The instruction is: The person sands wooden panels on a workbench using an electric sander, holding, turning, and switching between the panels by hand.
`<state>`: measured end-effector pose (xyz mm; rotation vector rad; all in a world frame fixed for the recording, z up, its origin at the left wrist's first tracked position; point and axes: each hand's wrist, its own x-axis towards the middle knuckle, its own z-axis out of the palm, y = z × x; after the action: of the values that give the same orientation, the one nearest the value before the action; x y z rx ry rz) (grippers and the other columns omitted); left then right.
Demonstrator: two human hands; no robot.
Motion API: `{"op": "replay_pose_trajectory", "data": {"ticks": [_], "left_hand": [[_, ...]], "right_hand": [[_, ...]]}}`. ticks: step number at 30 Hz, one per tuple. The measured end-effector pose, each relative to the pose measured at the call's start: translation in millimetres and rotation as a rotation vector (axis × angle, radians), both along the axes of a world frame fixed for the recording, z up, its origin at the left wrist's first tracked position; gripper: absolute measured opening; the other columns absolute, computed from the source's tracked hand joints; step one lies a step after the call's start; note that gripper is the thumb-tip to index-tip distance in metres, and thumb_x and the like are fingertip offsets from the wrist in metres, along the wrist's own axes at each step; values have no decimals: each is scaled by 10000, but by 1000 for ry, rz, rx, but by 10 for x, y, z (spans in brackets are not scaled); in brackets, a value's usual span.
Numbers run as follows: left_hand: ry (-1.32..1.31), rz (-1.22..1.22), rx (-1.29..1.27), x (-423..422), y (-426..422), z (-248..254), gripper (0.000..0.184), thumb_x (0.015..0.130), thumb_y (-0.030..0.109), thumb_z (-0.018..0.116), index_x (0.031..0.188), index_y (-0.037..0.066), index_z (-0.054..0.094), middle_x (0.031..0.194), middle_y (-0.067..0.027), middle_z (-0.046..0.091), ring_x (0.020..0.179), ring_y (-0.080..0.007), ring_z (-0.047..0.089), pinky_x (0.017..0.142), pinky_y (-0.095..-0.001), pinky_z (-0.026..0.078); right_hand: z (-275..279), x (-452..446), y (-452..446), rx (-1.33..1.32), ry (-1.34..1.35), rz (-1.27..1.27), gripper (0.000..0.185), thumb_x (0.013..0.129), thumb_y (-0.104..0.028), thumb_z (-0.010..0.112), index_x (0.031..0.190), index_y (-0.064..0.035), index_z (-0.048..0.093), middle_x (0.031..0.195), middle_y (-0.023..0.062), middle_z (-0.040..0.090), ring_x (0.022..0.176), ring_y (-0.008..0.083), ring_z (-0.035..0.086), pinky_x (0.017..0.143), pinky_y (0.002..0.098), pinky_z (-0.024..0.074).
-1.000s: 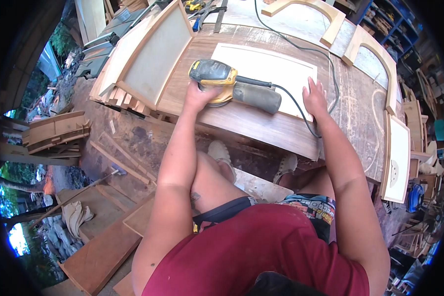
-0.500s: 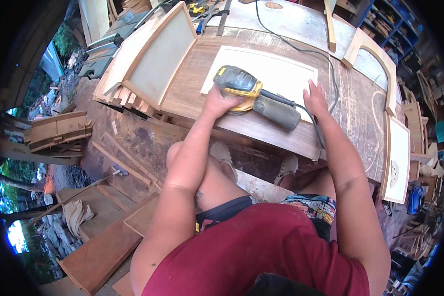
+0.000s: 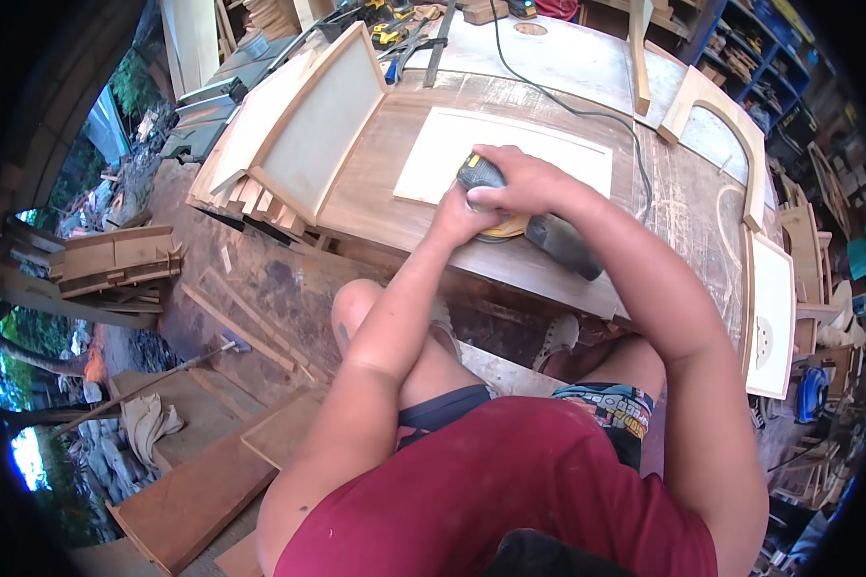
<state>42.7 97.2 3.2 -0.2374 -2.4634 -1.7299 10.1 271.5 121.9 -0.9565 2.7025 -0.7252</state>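
Note:
A yellow and black power sander (image 3: 483,172) with a dark dust canister (image 3: 564,248) rests over the near edge of a pale framed wooden panel (image 3: 433,154). My left hand (image 3: 463,219) is closed around the sander's near side. Over its top lies my right hand (image 3: 522,183), fingers curled on the head and thumb toward my left hand. The two hands partly cover the sander's body. Its pad underneath is hidden. The panel lies flat on a brown wooden board (image 3: 356,207) on the workbench.
A framed panel (image 3: 322,125) leans upright at the left of the bench. A dark power cord (image 3: 587,113) runs across the top. An arched wooden frame (image 3: 722,96) lies at the right, near another pale panel (image 3: 772,317). Clamps (image 3: 416,48) sit at the back.
My right hand has left the panel's right side and moved left onto the sander's top. The sander, with my left hand on it, has shifted slightly right and toward me.

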Motion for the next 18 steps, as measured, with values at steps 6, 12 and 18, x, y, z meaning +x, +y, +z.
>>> {"op": "replay_pose_trajectory", "data": {"ticks": [6, 12, 18], "left_hand": [[-129, -12, -33, 46, 90, -23, 873, 602, 274, 927, 1347, 54, 531, 1257, -152, 675, 1166, -286, 666, 982, -395, 532], [8, -105, -139, 89, 86, -117, 864, 628, 426, 901, 1333, 68, 552, 1270, -179, 641, 1256, -372, 574, 1072, -461, 447], [316, -125, -347, 139, 26, -243, 634, 819, 461, 783, 1275, 58, 605, 1285, -163, 632, 1288, -359, 533, 1126, -479, 362]], "right_hand": [[125, 287, -189, 264, 158, -99, 794, 779, -411, 778, 1500, -262, 479, 1250, 204, 587, 1141, 383, 626, 959, 486, 544], [174, 460, -24, 288, 164, -157, 751, 755, -348, 811, 1443, -270, 520, 1274, 207, 586, 1145, 398, 634, 935, 490, 564], [231, 519, 262, 304, 116, -204, 753, 739, -327, 826, 1427, -265, 525, 1289, 204, 574, 1165, 400, 626, 949, 494, 553]]}}
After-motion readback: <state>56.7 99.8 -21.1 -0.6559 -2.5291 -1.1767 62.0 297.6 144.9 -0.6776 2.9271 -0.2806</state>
